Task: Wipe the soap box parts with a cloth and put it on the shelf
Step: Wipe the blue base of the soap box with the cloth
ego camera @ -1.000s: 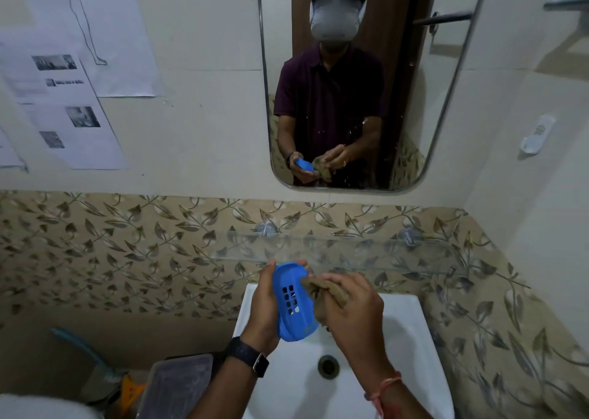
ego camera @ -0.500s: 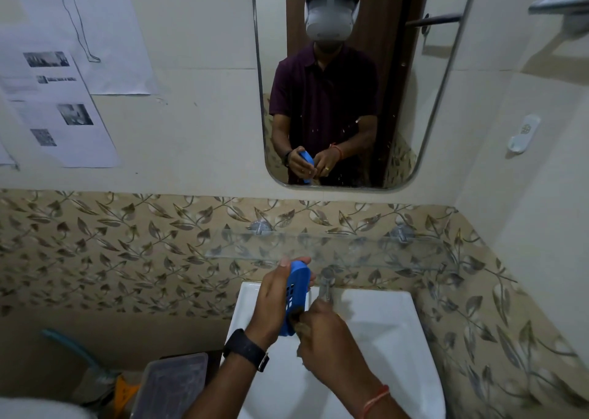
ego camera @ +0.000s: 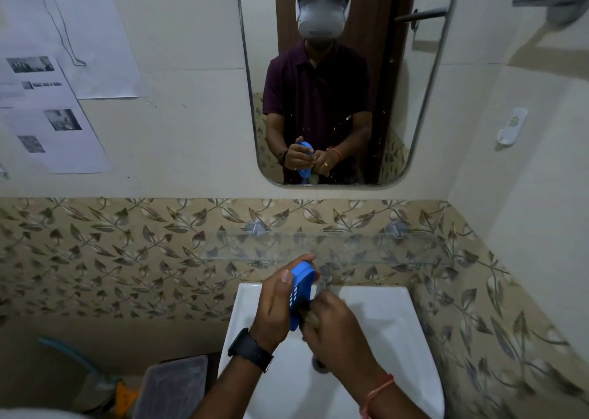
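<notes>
My left hand (ego camera: 275, 307) grips a blue slotted soap box part (ego camera: 301, 288), held upright on edge over the sink. My right hand (ego camera: 338, 331) is closed on a brownish cloth (ego camera: 308, 316) pressed against the part's lower end; most of the cloth is hidden inside my fist. A clear glass shelf (ego camera: 366, 248) runs along the leaf-patterned tiles just beyond my hands, with nothing on it. The other soap box parts are not in view.
A white sink (ego camera: 392, 323) lies under my hands, its tap (ego camera: 325, 275) just behind the blue part. A mirror (ego camera: 398, 100) hangs above the shelf. A grey lidded plastic box (ego camera: 172, 386) and a blue hose (ego camera: 63, 351) sit low at the left. Papers (ego camera: 47, 100) cover the left wall.
The blue part has turned from face-on to edge-on in my left hand. My right hand with the cloth has slid down to the part's lower end.
</notes>
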### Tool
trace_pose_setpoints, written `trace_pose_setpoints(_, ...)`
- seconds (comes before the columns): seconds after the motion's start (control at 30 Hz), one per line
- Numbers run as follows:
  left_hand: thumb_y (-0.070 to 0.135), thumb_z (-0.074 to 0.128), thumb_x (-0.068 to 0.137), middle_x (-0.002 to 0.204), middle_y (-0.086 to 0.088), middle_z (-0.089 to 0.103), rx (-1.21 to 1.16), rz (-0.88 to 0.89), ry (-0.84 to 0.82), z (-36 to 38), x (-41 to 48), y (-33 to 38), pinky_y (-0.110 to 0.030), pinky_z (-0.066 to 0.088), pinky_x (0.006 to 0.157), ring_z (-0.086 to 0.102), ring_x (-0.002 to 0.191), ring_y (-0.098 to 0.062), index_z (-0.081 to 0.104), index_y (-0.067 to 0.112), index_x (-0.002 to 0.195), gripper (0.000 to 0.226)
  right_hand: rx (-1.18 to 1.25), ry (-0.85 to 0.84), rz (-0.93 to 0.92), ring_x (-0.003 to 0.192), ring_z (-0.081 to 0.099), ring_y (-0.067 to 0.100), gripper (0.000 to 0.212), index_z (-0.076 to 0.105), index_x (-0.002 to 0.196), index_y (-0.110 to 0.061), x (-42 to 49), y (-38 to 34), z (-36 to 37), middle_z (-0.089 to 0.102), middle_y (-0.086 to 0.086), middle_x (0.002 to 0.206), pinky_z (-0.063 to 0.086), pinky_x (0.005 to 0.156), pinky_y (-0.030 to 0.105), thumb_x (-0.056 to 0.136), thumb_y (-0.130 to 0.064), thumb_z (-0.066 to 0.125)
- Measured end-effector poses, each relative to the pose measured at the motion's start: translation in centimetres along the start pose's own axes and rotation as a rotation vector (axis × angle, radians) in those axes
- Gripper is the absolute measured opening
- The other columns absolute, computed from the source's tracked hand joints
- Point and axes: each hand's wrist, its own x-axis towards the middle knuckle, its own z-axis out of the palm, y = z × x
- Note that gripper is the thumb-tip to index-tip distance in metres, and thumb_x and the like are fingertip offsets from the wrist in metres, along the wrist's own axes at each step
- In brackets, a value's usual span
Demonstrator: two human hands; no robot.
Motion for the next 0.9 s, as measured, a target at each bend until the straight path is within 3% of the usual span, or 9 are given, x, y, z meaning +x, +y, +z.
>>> trace_pose_setpoints(0.17,0.047,0.033,0.096,0.11,-0.009,0.078,-0.041,0.028,0.012,0.8,1.4,1.3,-0.029,0.056,0.093,0.072,0.107,-0.027,0.066,0.011,0.127,0.058,-0.097,0.143,-0.063,0.07,0.061,0.02,0.006,0.067,0.087,-0.008,0.1,0.2,0.0,0.061,0.005,0.085,0.054,0.064,0.029,0.084,-0.004,0.069)
trace_pose_setpoints(0.23,0.046,0.036,0.096,0.114,-0.008,0.078,-0.027,0.038,0.001,0.7,1.3,1.3,-0.031,0.056,0.096,0.072,0.11,-0.026,0.068,0.014,0.126,0.054,0.057,0.057,0.049,0.069,0.065,0.016,0.009,0.067,0.087,-0.01,0.0,-0.6,0.0,0.059,0.002,0.088,0.055,0.063,0.028,0.086,-0.003,0.062)
trace_pose_setpoints(0.33,0.048,0.039,0.098,0.128,-0.003,0.073,0.001,0.053,0.0,0.5,0.5,0.7,-0.044,0.053,0.104,0.069,0.117,-0.027,0.065,0.005,0.129,0.06,0.501,-0.184,0.238,0.065,0.069,0.009,0.015,0.068,0.076,-0.015,0.3,-0.8,-0.7,0.067,-0.003,0.078,0.055,0.062,0.026,0.085,-0.007,0.06)
trace_pose_setpoints(0.4,0.061,0.042,0.098,0.123,-0.007,0.074,-0.008,0.057,-0.002,0.4,0.0,0.4,-0.046,0.054,0.102,0.069,0.115,-0.03,0.063,-0.002,0.131,0.073,0.763,-0.276,0.296,0.078,0.069,0.017,0.01,0.074,0.086,-0.003,0.2,-0.3,-1.3,0.072,0.008,0.083,0.054,0.075,0.031,0.086,-0.005,0.064)
trace_pose_setpoints(0.47,0.067,0.039,0.097,0.114,-0.012,0.076,0.003,0.073,-0.029,0.4,-0.1,0.4,-0.047,0.053,0.1,0.07,0.111,-0.035,0.064,0.002,0.132,0.078,0.812,-0.235,0.29,0.087,0.066,0.029,0.02,0.07,0.098,0.009,-0.2,-0.2,-1.7,0.071,0.019,0.091,0.053,0.079,0.036,0.088,-0.008,0.068)
trace_pose_setpoints(0.57,0.068,0.038,0.097,0.112,-0.012,0.076,-0.016,0.061,-0.004,0.7,-0.1,0.4,-0.052,0.052,0.098,0.07,0.108,-0.037,0.065,0.002,0.13,0.078,0.707,-0.154,0.262,0.079,0.066,0.018,0.017,0.073,0.086,-0.003,-0.2,-0.3,-1.7,0.071,0.013,0.083,0.052,0.074,0.031,0.086,-0.019,0.067)
trace_pose_setpoints(0.67,0.07,0.042,0.095,0.114,-0.012,0.076,-0.09,0.034,0.06,0.6,0.1,0.0,-0.045,0.054,0.097,0.07,0.109,-0.033,0.066,0.003,0.129,0.078,0.348,-0.137,0.129,0.062,0.063,0.004,0.021,0.063,0.067,-0.026,-0.1,-0.3,-1.6,0.062,-0.003,0.073,0.049,0.059,0.021,0.087,-0.022,0.061)
trace_pose_setpoints(0.8,0.063,0.043,0.094,0.112,-0.016,0.074,-0.211,-0.033,0.157,1.4,0.5,0.2,-0.034,0.056,0.094,0.069,0.109,-0.031,0.074,0.024,0.123,0.058,-0.001,0.101,0.013,0.074,0.061,0.016,0.009,0.067,0.088,-0.013,-0.7,0.6,-0.6,0.059,0.003,0.089,0.053,0.068,0.028,0.092,-0.011,0.059)
trace_pose_setpoints(0.9,0.061,0.038,0.092,0.103,-0.011,0.078,-0.254,-0.101,0.253,2.2,0.7,0.0,-0.032,0.059,0.084,0.072,0.1,-0.028,0.076,0.027,0.119,0.058,0.043,0.243,0.091,0.076,0.06,0.014,0.008,0.069,0.09,-0.01,0.1,0.1,-0.5,0.059,0.003,0.089,0.053,0.068,0.024,0.088,-0.004,0.064)
